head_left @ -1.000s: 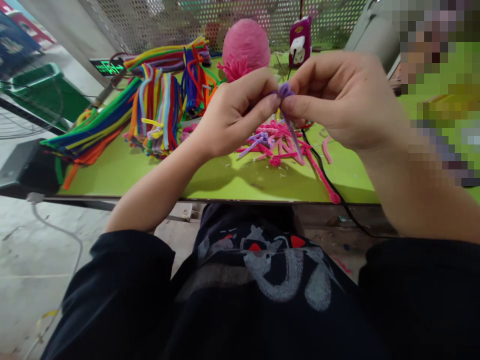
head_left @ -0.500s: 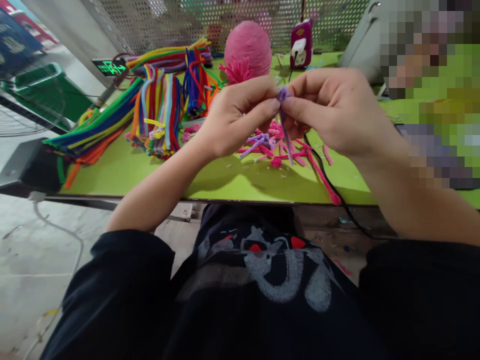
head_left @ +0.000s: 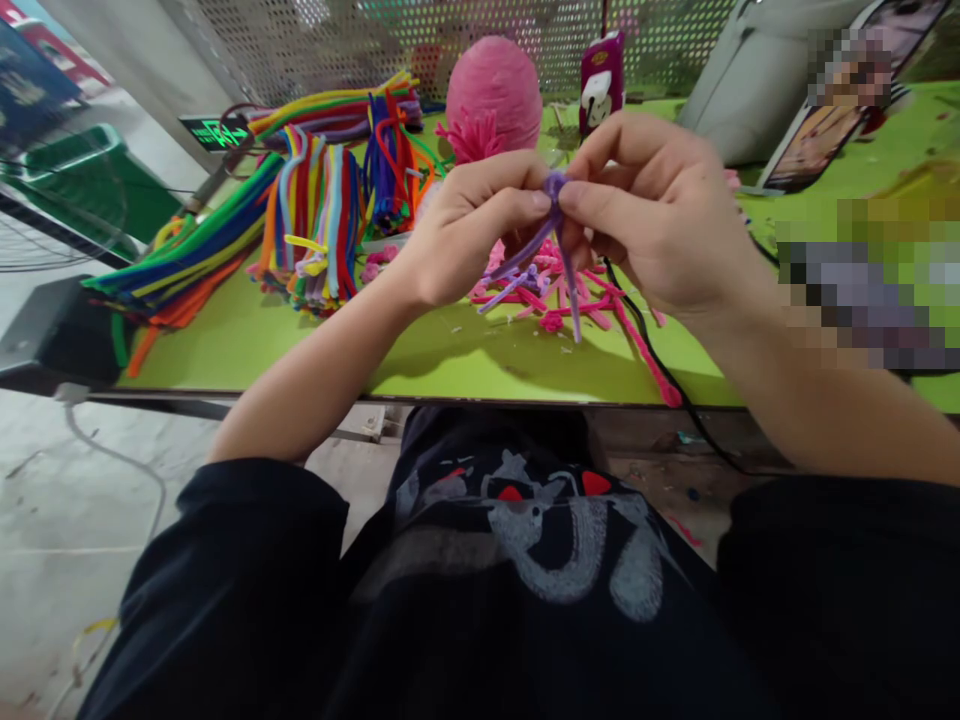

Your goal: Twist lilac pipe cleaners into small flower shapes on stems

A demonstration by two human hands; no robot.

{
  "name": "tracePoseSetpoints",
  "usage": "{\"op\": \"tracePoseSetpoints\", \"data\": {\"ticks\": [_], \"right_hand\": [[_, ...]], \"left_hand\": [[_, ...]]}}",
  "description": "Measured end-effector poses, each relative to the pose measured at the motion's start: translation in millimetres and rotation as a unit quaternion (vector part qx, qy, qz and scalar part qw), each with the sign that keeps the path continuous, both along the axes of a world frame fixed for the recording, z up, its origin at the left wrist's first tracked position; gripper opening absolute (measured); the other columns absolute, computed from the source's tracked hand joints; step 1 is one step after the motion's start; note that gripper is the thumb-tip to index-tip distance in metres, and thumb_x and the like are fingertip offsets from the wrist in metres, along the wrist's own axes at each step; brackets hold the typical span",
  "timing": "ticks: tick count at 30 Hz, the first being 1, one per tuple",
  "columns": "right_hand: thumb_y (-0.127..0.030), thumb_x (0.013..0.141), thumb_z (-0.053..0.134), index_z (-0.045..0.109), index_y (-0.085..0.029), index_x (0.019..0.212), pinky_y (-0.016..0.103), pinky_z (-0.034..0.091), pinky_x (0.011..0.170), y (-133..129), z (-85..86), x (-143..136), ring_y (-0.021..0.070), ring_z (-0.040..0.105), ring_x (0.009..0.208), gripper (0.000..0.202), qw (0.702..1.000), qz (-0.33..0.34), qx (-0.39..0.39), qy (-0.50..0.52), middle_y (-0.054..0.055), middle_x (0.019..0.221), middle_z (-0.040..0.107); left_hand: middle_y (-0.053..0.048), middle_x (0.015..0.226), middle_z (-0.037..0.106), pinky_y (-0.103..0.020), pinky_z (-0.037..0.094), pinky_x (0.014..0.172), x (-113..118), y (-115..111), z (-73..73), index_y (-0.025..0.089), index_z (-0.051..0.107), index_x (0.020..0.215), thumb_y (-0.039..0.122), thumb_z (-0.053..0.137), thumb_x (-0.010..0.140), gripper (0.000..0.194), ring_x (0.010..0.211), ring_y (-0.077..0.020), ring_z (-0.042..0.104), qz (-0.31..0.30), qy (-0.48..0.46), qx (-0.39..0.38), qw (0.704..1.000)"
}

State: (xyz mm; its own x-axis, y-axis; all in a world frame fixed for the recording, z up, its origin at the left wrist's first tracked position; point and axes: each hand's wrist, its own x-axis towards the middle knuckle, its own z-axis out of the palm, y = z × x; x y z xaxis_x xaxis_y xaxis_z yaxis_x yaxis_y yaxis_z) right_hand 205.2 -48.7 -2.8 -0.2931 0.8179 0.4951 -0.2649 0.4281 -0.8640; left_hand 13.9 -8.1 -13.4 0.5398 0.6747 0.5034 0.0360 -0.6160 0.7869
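Note:
A purple fuzzy stem (head_left: 572,285) hangs between my two hands, looped at its top, with two tails pointing down. My left hand (head_left: 480,220) pinches it from the left, thumb against the loop. From the right, my right hand (head_left: 649,205) grips the same loop between thumb and forefinger. Below them on the green table (head_left: 480,360) lies a loose heap of pink stems (head_left: 600,300) with a few purple pieces (head_left: 517,285). Behind my left hand stands a pink ball (head_left: 495,95) with a pink tuft at its front.
Bundles of coloured stems (head_left: 307,220) lie at the left. A purple and white socket block (head_left: 600,85) stands at the back, its black cable (head_left: 652,345) crossing the front edge. A propped phone (head_left: 832,120) is at the right, a green bin (head_left: 97,185) far left.
Both hands have shifted slightly left with the purple stem. A second tail now shows, slanting down to the left. The phone at the right shows more clearly.

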Motion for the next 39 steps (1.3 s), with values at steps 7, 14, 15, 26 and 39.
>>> {"op": "tracePoseSetpoints", "data": {"ticks": [7, 14, 15, 26, 39], "right_hand": [[-0.004, 0.092, 0.068, 0.066, -0.013, 0.087, 0.016, 0.052, 0.051, 8, -6.9, -1, 0.0053, 0.061, 0.053, 0.011, 0.997, -0.072, 0.013, 0.022, -0.006, 0.065, 0.067], [0.007, 0.086, 0.059, 0.061, -0.014, 0.079, 0.015, 0.039, 0.045, 7, -7.0, -6, 0.0031, 0.052, 0.049, 0.022, 0.994, -0.106, 0.0, -0.001, -0.008, 0.061, 0.061], [0.007, 0.086, 0.058, 0.06, -0.015, 0.078, 0.015, 0.037, 0.044, 5, -6.4, -7, 0.0034, 0.05, 0.048, 0.023, 0.994, -0.108, -0.003, -0.005, -0.009, 0.059, 0.06], [0.006, 0.085, 0.058, 0.062, -0.016, 0.08, 0.018, 0.036, 0.043, 1, -4.0, -7, 0.0053, 0.049, 0.045, 0.023, 0.995, -0.101, -0.001, -0.013, -0.008, 0.055, 0.058], [0.002, 0.084, 0.07, 0.07, -0.014, 0.081, 0.014, 0.044, 0.059, -5, 7.5, 7, 0.0007, 0.055, 0.063, 0.016, 0.987, -0.093, 0.093, -0.091, -0.005, 0.075, 0.066]], "left_hand": [[-0.003, 0.075, 0.059, -0.035, 0.049, 0.068, 3, -3, -3.7, 0.025, 0.056, 0.085, 0.052, 0.053, 0.101, 0.032, 0.067, -0.0175, 0.059, 0.044, 0.023, 0.076, 0.996], [-0.011, 0.094, 0.073, -0.042, 0.048, 0.083, -5, -16, 5.0, 0.027, 0.064, 0.106, 0.048, 0.058, 0.1, 0.024, 0.094, -0.0301, 0.068, 0.212, 0.258, 0.294, 0.895], [-0.012, 0.096, 0.073, -0.042, 0.047, 0.082, -5, -16, 4.8, 0.026, 0.065, 0.108, 0.048, 0.054, 0.101, 0.025, 0.094, -0.0305, 0.068, 0.222, 0.277, 0.308, 0.883], [-0.004, 0.071, 0.056, -0.037, 0.027, 0.067, -3, -10, 0.3, 0.026, 0.054, 0.085, 0.042, 0.052, 0.104, 0.024, 0.066, -0.0208, 0.047, 0.168, 0.165, 0.255, 0.938], [0.0, 0.065, 0.048, -0.033, 0.036, 0.063, 1, -16, 4.6, 0.022, 0.055, 0.079, 0.038, 0.056, 0.1, 0.026, 0.056, -0.0134, 0.042, 0.008, 0.035, 0.084, 0.996]]}}
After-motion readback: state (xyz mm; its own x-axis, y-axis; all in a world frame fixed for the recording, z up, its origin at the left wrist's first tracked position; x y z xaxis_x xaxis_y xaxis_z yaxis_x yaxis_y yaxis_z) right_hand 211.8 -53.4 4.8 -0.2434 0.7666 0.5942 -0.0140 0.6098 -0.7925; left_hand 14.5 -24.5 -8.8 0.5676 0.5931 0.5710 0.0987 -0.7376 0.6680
